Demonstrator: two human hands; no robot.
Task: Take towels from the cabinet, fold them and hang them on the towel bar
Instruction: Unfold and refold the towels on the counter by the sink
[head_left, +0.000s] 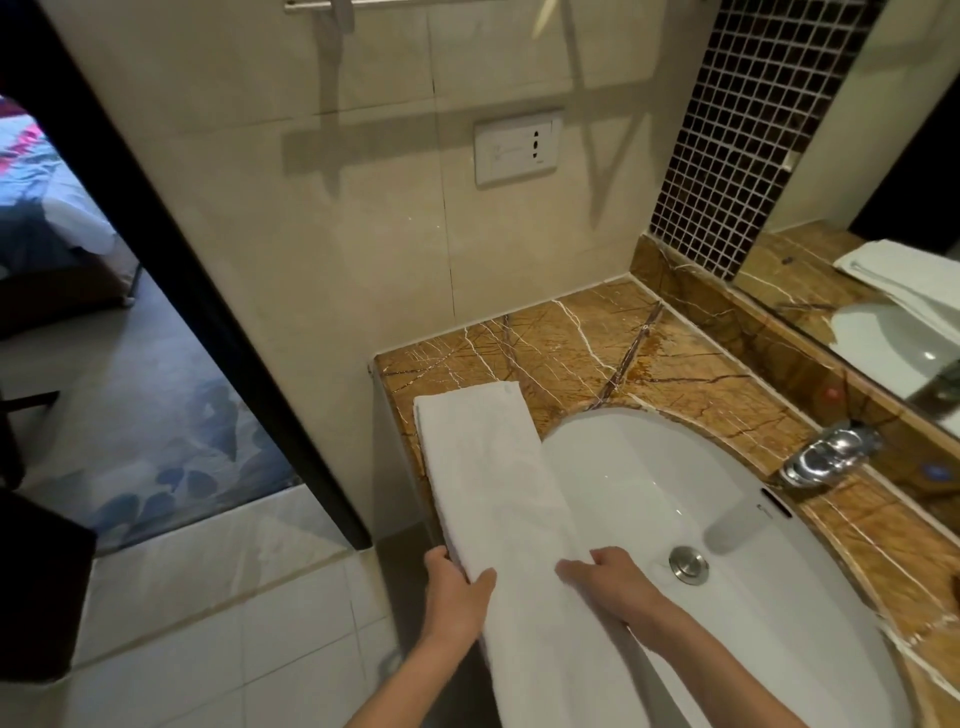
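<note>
Hands come first, nearest the camera, both bare-armed and reaching forward onto a white towel (498, 499). The left hand (453, 597) has its grip closed on the towel's left edge, thumb lying on top of the cloth and fingers curled under the side. The right hand (602, 577) presses on the towel's right edge, fingers bent over it where the cloth meets the basin; whether those fingers pinch the cloth or only rest on it I cannot tell.

The towel is folded into a long narrow strip. It lies along the left side of the marble table (597, 343), its right edge overlapping the rim of the white sink (727, 623), its far end lying flat on the brown veined stone. A round metal drain (689, 564) sits in the bowl just right of the right hand. Farther right, a chrome faucet (831, 452) stands on the table behind the sink, below a mirror (883, 291) that reflects the towel.

Beyond the table, a white wall outlet (517, 148) is set in the beige tiled wall. At the very top, a metal towel bar (311, 5) runs along the wall, bare in the part that shows. On the left an open doorway shows patterned carpet (156, 452).
</note>
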